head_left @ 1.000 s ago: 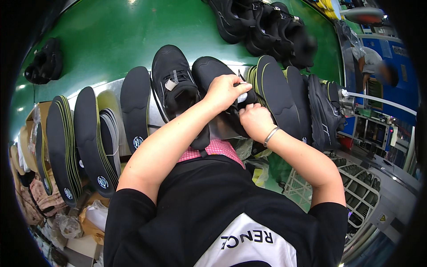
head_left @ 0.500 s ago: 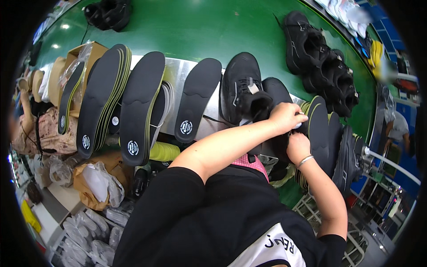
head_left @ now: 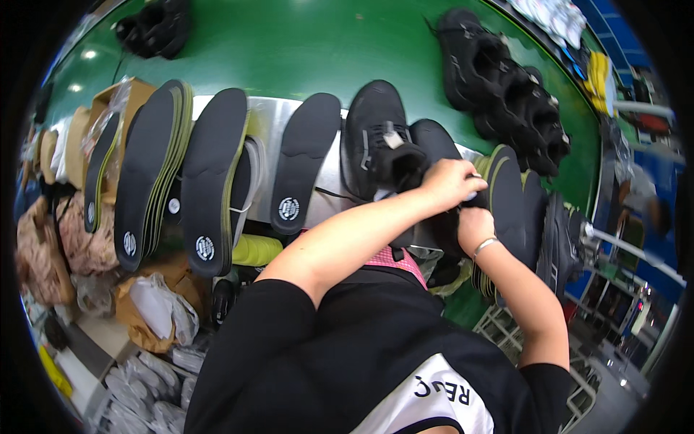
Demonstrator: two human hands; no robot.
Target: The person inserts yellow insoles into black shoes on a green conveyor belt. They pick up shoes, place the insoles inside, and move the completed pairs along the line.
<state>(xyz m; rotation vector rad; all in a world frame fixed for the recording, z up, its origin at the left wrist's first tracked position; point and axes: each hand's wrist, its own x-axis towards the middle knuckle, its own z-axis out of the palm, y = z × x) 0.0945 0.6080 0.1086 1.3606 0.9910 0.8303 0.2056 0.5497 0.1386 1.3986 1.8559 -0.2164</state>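
A black shoe (head_left: 432,142) is held by both hands, at three o'clock from the middle of the view, its toe pointed toward eleven. Its opening is gripped by the left hand (head_left: 452,185), palm down, with thumb and fingers brought together; a small whitish patch is seen beneath them, but what it is cannot be told. The fingers of the right hand (head_left: 476,228) are curled closed on the same shoe just below, at five o'clock from the left; the exact part pinched is hidden. A bracelet (head_left: 485,247) is worn on the right wrist.

From the hands, a second black shoe (head_left: 377,116) is set at ten o'clock, its laces and a pale tag showing. A single black insole (head_left: 307,148) is propped beyond it, and a stack of insoles (head_left: 148,177) is stood at nine. More insoles (head_left: 507,192) are placed at two o'clock, just beside the held shoe. More black shoes (head_left: 499,90) are gathered toward one o'clock on the green table (head_left: 318,54).
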